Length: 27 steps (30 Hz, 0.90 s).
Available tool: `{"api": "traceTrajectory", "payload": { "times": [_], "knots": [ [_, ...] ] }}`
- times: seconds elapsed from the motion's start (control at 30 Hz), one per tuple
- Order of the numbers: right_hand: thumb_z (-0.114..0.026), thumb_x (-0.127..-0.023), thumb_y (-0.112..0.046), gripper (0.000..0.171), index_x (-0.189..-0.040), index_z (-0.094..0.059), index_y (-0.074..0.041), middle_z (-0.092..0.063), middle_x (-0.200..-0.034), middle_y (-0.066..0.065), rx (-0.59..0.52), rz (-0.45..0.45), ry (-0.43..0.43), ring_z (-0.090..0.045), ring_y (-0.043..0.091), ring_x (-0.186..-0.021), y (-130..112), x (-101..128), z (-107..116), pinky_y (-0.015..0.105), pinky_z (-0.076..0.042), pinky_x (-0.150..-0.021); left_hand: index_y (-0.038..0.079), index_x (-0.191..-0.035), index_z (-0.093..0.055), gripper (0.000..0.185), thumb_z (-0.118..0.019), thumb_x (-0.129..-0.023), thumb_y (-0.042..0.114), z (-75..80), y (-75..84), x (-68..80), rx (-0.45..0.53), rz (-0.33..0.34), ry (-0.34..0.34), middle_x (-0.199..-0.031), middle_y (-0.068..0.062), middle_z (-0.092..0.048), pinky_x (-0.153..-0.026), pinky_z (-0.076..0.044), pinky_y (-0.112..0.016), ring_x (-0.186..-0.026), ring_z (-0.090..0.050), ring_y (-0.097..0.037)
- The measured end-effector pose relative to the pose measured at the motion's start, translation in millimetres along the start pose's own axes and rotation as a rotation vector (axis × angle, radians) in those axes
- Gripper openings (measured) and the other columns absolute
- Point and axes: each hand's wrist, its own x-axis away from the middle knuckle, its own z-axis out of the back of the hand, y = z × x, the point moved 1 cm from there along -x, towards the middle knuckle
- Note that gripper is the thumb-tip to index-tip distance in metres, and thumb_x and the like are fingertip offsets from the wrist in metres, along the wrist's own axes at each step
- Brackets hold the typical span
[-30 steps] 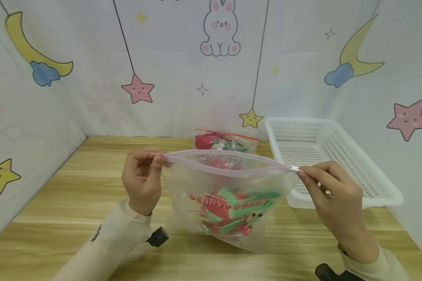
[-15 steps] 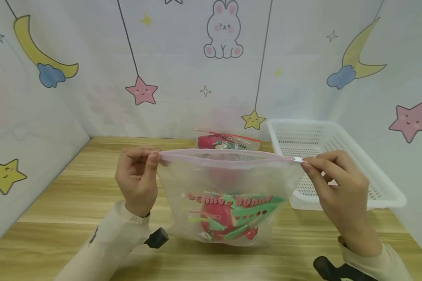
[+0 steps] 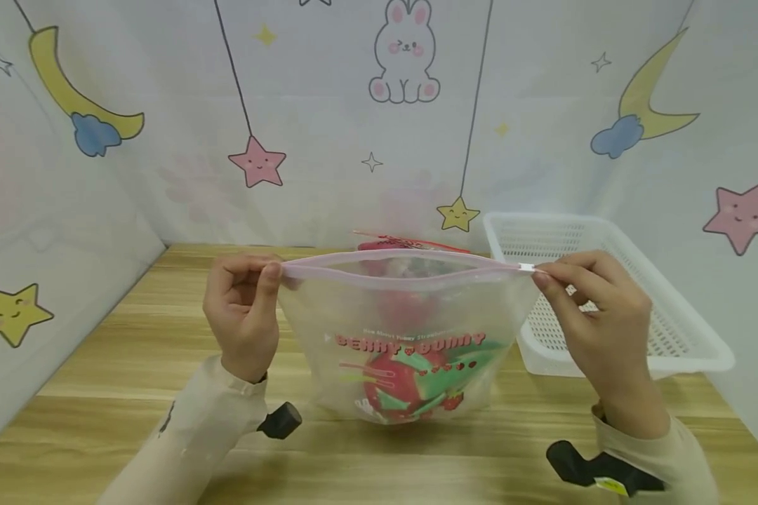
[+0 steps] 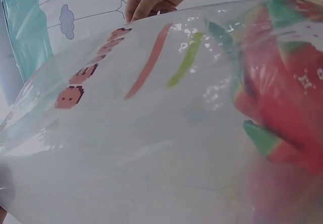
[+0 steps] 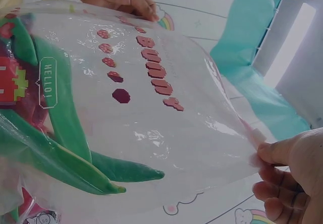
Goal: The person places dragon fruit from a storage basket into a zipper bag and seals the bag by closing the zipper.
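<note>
A clear zip bag (image 3: 404, 308) with a pink zipper strip and red "BERRY BUNNY" print hangs upright between my hands above the wooden table (image 3: 133, 351). Red and green packets lie in its bottom. My left hand (image 3: 270, 270) pinches the left end of the strip. My right hand (image 3: 540, 275) pinches the white slider (image 3: 527, 267) at the right end. The mouth gapes slightly along the strip. In the left wrist view the bag (image 4: 151, 133) fills the frame. In the right wrist view my right hand (image 5: 260, 156) pinches the corner of the bag (image 5: 126, 108).
A white perforated plastic basket (image 3: 676, 351) stands at the right, close behind my right hand. A second bag with red contents (image 3: 410, 244) lies behind the held one, near the printed backdrop. Fabric walls close off the left, back and right.
Both hands have risen a little and the bag has swung from a slant to hanging upright, with its contents settled at the bottom. Both pinches are unchanged.
</note>
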Motion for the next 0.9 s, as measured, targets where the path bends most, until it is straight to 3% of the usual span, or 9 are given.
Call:
{"api": "traceTrajectory", "payload": {
  "times": [0.17,0.23,0.37,0.5,0.6,0.73,0.9],
  "knots": [
    [-0.075,-0.08,-0.001,0.004,-0.082,-0.074,0.002,-0.064,-0.079,0.007,0.021,-0.005,-0.05,-0.05,-0.013,-0.081,4,2,-1,0.004,-0.038,-0.063,-0.004,-0.087,-0.057,0.025,-0.067,-0.09,0.019,2.5,-7.4,-0.4,-0.1,0.058,-0.034,-0.084,0.006,-0.064,-0.064,-0.052,-0.016,-0.067,-0.063,-0.004],
    [-0.076,-0.077,0.004,0.006,-0.082,-0.074,0.003,-0.063,-0.079,0.012,0.04,-0.01,-0.07,-0.049,-0.013,-0.081,5,2,-2,0.004,-0.038,-0.062,0.0,-0.088,-0.058,0.021,-0.066,-0.092,0.019,4.7,-12.3,-0.5,-0.133,0.087,-0.054,-0.084,0.009,-0.063,-0.064,-0.052,-0.016,-0.067,-0.062,-0.003],
    [-0.075,-0.079,0.0,0.005,-0.083,-0.073,0.002,-0.066,-0.078,0.011,0.053,-0.022,-0.104,-0.048,-0.013,-0.079,7,3,-2,0.004,-0.039,-0.062,0.005,-0.091,-0.057,0.01,-0.061,-0.094,0.013,7.7,-21.8,0.5,-0.166,0.154,-0.101,-0.082,0.01,-0.06,-0.065,-0.051,-0.016,-0.068,-0.059,-0.003],
    [-0.073,-0.083,-0.003,0.005,-0.084,-0.072,0.002,-0.068,-0.077,0.01,0.055,-0.012,-0.137,-0.048,-0.016,-0.079,5,4,-2,0.003,-0.04,-0.062,0.001,-0.092,-0.055,0.012,-0.056,-0.097,0.011,8.3,-26.0,3.3,-0.202,0.196,-0.144,-0.084,0.01,-0.057,-0.067,-0.049,-0.015,-0.07,-0.056,-0.003],
    [-0.072,-0.083,-0.001,0.004,-0.085,-0.072,0.001,-0.069,-0.076,0.01,0.045,0.012,-0.134,-0.049,-0.017,-0.079,5,5,-2,0.003,-0.041,-0.063,-0.003,-0.095,-0.053,0.02,-0.056,-0.098,0.017,8.0,-24.9,3.6,-0.227,0.19,-0.163,-0.088,0.01,-0.057,-0.068,-0.047,-0.014,-0.072,-0.054,-0.003],
    [-0.071,-0.084,-0.001,0.003,-0.086,-0.072,0.0,-0.069,-0.075,0.011,0.026,0.026,-0.113,-0.051,-0.017,-0.079,5,5,-3,0.003,-0.042,-0.063,-0.013,-0.099,-0.05,0.034,-0.056,-0.098,0.021,7.4,-17.9,-0.6,-0.29,0.129,-0.196,-0.097,0.012,-0.057,-0.072,-0.046,-0.014,-0.08,-0.054,-0.002],
    [-0.071,-0.085,-0.003,0.004,-0.086,-0.073,0.0,-0.068,-0.074,0.01,0.022,0.025,-0.095,-0.049,-0.018,-0.078,5,4,-4,0.001,-0.042,-0.063,-0.017,-0.1,-0.051,0.03,-0.056,-0.096,0.012,5.1,-3.8,-9.5,-0.425,0.032,-0.226,-0.1,0.009,-0.058,-0.085,-0.046,-0.016,-0.091,-0.056,-0.002]
  ]
}}
